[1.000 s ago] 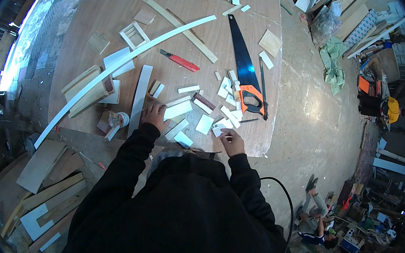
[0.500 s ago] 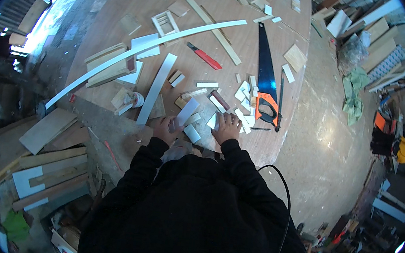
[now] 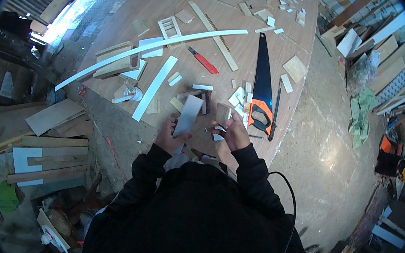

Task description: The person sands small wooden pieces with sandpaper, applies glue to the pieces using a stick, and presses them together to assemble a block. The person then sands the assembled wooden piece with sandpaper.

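Note:
My left hand (image 3: 167, 136) is closed around the lower end of a short white-faced board (image 3: 188, 116), held tilted up over the table's near edge. In my right hand (image 3: 238, 133), a small wooden block (image 3: 223, 113) is pinched between thumb and fingers. Part of a white piece (image 3: 219, 134) shows beneath that hand. Just beyond both hands lie a dark-edged block (image 3: 206, 104) and a small white strip (image 3: 202, 87). Several white offcuts (image 3: 237, 96) sit between my right hand and the saw.
A handsaw (image 3: 265, 78) with an orange handle lies at the right. A red utility knife (image 3: 204, 60) is farther off. A long white strip (image 3: 154, 88) and a curved strip (image 3: 136, 51) are on the left of the table (image 3: 241, 46). Boards (image 3: 56, 120) pile up beside it.
The white-faced board has been raised in my left hand. My right hand has lifted from the table pieces and now holds a wooden block. The whole view has shifted slightly.

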Available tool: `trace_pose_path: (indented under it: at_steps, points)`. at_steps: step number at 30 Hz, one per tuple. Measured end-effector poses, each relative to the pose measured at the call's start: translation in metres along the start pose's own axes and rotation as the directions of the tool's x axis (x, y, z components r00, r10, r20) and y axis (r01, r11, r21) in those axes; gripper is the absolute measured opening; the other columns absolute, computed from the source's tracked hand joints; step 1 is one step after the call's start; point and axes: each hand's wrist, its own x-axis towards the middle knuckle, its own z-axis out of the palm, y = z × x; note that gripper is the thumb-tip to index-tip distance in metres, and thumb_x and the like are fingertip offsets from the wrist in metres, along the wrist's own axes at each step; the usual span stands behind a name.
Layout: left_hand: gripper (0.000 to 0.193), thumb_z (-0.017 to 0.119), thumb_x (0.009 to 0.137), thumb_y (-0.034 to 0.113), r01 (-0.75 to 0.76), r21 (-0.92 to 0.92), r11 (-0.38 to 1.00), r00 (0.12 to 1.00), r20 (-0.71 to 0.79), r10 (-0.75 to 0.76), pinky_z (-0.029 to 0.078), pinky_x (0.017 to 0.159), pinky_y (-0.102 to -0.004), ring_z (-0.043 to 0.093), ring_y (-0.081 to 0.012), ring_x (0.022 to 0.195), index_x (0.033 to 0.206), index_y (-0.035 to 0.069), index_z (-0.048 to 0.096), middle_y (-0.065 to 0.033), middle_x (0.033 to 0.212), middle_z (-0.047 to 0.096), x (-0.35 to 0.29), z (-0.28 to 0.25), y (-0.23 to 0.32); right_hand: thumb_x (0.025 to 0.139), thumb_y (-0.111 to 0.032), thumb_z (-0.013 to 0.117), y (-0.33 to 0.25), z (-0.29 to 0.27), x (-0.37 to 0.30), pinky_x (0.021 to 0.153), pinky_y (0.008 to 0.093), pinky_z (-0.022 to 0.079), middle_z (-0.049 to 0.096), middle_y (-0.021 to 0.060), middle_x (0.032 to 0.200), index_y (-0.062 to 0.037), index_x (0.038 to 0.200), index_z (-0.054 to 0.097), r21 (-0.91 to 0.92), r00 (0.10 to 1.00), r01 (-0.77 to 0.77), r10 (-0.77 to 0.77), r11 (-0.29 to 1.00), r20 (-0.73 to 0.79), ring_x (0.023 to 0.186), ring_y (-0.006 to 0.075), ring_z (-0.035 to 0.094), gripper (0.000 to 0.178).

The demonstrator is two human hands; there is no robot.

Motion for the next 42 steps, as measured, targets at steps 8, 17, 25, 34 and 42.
trace_pose_path:
  at_steps: [8,17,25,34,42]
  points:
    - [0.033,0.051,0.095,0.027,0.166,-0.213,0.963,0.985,-0.020,-0.174,0.049,0.049,-0.0291,0.060,-0.0165,0.057,0.114,0.002,0.040,-0.0083,0.082,0.058,-0.017,0.031,-0.011,0.065,-0.016,0.080,-0.032,0.009,-0.018,0.084,0.0346,0.044,0.047,0.0138,0.117,-0.0064,0.127,0.045,-0.896,0.875,0.355,-0.432,0.267,0.218,0.102,0.0255,0.050,0.072]
    - [0.032,0.057,0.087,0.028,0.267,0.510,0.818,0.963,-0.100,-0.252,0.048,0.074,-0.0381,0.062,-0.0307,0.083,0.094,-0.003,0.058,-0.0175,0.084,0.062,-0.007,0.016,-0.144,0.069,-0.026,0.080,-0.023,-0.073,-0.010,0.082,0.0332,0.047,0.056,0.0151,0.109,-0.0025,0.123,0.049,-0.871,0.886,0.131,-0.450,0.474,-0.112,0.097,0.0220,0.057,0.066]
    - [0.038,0.056,0.088,0.029,0.294,0.533,0.793,0.949,-0.069,-0.306,0.049,0.078,-0.0383,0.063,-0.0294,0.087,0.110,-0.001,0.060,-0.0192,0.094,0.064,0.002,0.038,-0.189,0.068,-0.022,0.082,0.005,-0.135,-0.031,0.084,0.0317,0.048,0.059,0.0114,0.110,-0.0022,0.124,0.047,-0.930,0.918,-0.089,-0.332,0.358,-0.216,0.097,0.0204,0.059,0.069]
    - [0.041,0.057,0.090,0.026,0.225,0.325,0.919,0.968,-0.182,-0.173,0.049,0.085,-0.0337,0.062,-0.0213,0.095,0.121,-0.001,0.054,-0.0110,0.110,0.063,0.012,0.058,-0.141,0.059,-0.017,0.081,0.012,-0.093,-0.020,0.096,0.0407,0.040,0.049,0.0138,0.125,-0.0085,0.129,0.044,-0.977,0.950,0.211,-0.238,0.012,0.203,0.112,0.0336,0.049,0.080]
    - [0.042,0.061,0.091,0.025,0.424,-0.171,0.889,0.899,0.197,-0.391,0.055,0.074,-0.0320,0.062,-0.0193,0.093,0.119,-0.004,0.051,-0.0118,0.102,0.061,0.008,0.076,-0.049,0.061,-0.016,0.078,0.002,-0.045,-0.013,0.098,0.0438,0.039,0.047,0.0132,0.127,-0.0148,0.134,0.039,-0.943,0.941,0.321,-0.090,-0.085,0.328,0.118,0.0362,0.042,0.083]
